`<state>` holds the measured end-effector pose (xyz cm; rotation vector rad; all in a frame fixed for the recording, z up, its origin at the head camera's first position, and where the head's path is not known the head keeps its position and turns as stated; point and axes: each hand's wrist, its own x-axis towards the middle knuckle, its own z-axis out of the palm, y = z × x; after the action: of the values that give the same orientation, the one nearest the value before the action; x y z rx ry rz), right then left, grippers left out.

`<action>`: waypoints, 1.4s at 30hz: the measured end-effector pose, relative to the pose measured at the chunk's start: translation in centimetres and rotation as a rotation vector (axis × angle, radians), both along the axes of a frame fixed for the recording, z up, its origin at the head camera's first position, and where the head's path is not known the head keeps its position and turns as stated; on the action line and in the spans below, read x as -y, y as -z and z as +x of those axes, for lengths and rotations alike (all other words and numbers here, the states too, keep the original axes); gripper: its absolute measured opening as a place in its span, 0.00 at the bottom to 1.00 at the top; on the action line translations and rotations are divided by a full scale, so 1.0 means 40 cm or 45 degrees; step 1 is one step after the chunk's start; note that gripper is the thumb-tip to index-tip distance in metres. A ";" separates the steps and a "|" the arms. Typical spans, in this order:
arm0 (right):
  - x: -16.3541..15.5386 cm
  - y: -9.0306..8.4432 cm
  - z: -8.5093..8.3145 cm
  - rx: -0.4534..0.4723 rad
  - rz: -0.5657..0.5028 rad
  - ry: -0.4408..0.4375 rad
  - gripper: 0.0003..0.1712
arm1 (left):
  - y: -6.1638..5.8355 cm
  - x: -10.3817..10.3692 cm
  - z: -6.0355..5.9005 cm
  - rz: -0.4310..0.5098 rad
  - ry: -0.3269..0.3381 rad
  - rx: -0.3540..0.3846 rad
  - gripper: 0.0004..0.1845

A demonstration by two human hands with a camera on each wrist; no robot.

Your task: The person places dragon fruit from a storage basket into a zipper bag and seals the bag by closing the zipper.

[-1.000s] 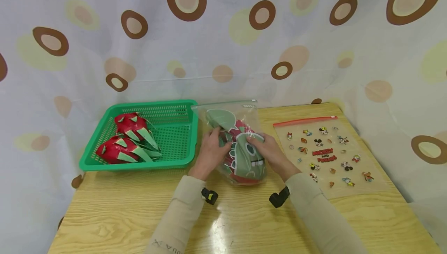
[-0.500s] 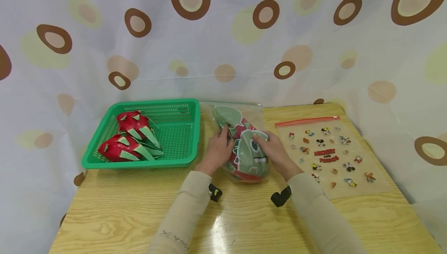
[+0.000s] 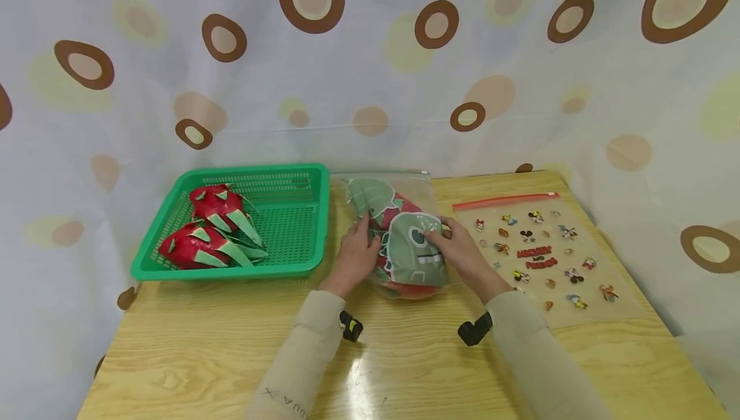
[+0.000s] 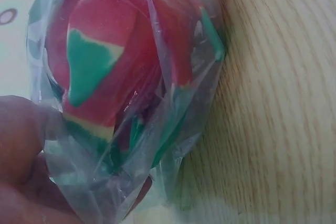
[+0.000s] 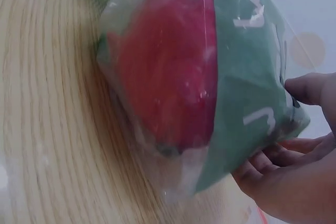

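A clear zip bag [image 3: 399,234] printed with a green monster face lies on the wooden table [image 3: 231,349] with a red and green dragon fruit toy [image 4: 110,66] inside. My left hand [image 3: 355,256] grips the bag's left side. On its right side my right hand [image 3: 457,250] holds the bag, fingers curled over the printed face. Through the plastic the right wrist view shows the toy [image 5: 168,93] bulging against the table, beside my right hand [image 5: 294,166]. A thumb of my left hand [image 4: 21,145] presses the bag.
A green plastic basket [image 3: 289,221] at the left holds two more dragon fruit toys [image 3: 214,234]. A flat cartoon-printed zip bag [image 3: 543,256] with a red strip lies at the right. A spotted curtain [image 3: 370,67] hangs behind the table.
Both hands have shifted the bag slightly away and turned it, so the monster face sits more upright. The basket and the flat bag have not moved.
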<state>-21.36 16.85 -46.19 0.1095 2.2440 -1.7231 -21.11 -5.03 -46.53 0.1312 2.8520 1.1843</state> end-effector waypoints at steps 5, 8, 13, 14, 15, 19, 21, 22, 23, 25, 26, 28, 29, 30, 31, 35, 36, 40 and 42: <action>-0.023 0.006 0.011 -0.034 0.024 -0.040 0.40 | -0.008 0.014 0.015 0.066 -0.031 0.001 0.32; -0.036 0.007 0.019 -0.066 0.045 -0.056 0.40 | -0.017 0.020 0.024 0.075 -0.030 -0.029 0.31; -0.050 0.009 0.027 -0.108 0.059 -0.072 0.35 | -0.031 0.032 0.039 0.071 -0.048 -0.054 0.30; -0.050 0.009 0.026 -0.115 0.057 -0.072 0.34 | -0.033 0.034 0.041 0.074 -0.057 -0.046 0.30; -0.050 0.010 0.025 -0.125 0.052 -0.071 0.33 | -0.033 0.034 0.042 0.079 -0.061 -0.047 0.29; -0.045 0.008 0.012 -0.145 0.076 -0.046 0.30 | -0.029 0.028 0.040 0.086 -0.059 -0.072 0.29; -0.040 0.003 0.006 -0.165 0.087 -0.034 0.29 | -0.027 0.023 0.037 0.077 -0.056 -0.110 0.28; -0.038 0.000 0.001 -0.178 0.090 -0.029 0.28 | -0.025 0.021 0.034 0.073 -0.062 -0.124 0.28; -0.035 -0.004 -0.003 -0.193 0.091 -0.028 0.28 | -0.025 0.019 0.031 0.068 -0.071 -0.142 0.28; -0.029 -0.011 -0.011 -0.219 0.102 -0.020 0.27 | -0.024 0.016 0.025 0.056 -0.088 -0.168 0.27; -0.025 -0.013 -0.015 -0.226 0.102 -0.015 0.27 | -0.024 0.014 0.021 0.054 -0.097 -0.168 0.27; -0.019 -0.015 -0.023 -0.231 0.104 -0.005 0.26 | -0.022 0.013 0.015 0.046 -0.109 -0.171 0.27; -0.015 -0.016 -0.026 -0.225 0.103 0.000 0.25 | -0.022 0.012 0.013 0.038 -0.113 -0.176 0.26; -0.013 -0.016 -0.028 -0.218 0.095 0.000 0.25 | -0.021 0.013 0.012 0.029 -0.119 -0.178 0.26; -0.011 -0.015 -0.029 -0.216 0.084 -0.006 0.25 | -0.020 0.013 0.013 0.018 -0.124 -0.169 0.26; -0.014 -0.011 -0.026 -0.210 0.032 -0.026 0.24 | -0.026 0.015 0.025 -0.032 -0.137 -0.108 0.27; -0.018 -0.010 -0.023 -0.214 0.021 -0.030 0.24 | -0.031 0.014 0.030 -0.038 -0.138 -0.081 0.28; -0.035 -0.009 -0.012 -0.220 -0.005 -0.037 0.25 | -0.054 -0.002 0.054 -0.072 -0.101 -0.028 0.30; -0.043 -0.009 -0.005 -0.226 0.001 -0.050 0.26 | -0.064 -0.012 0.065 -0.104 -0.078 -0.060 0.31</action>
<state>-21.56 18.57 -45.83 -0.0903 2.3534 -1.7746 -18.51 -4.53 -43.98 0.0705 2.9607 1.0864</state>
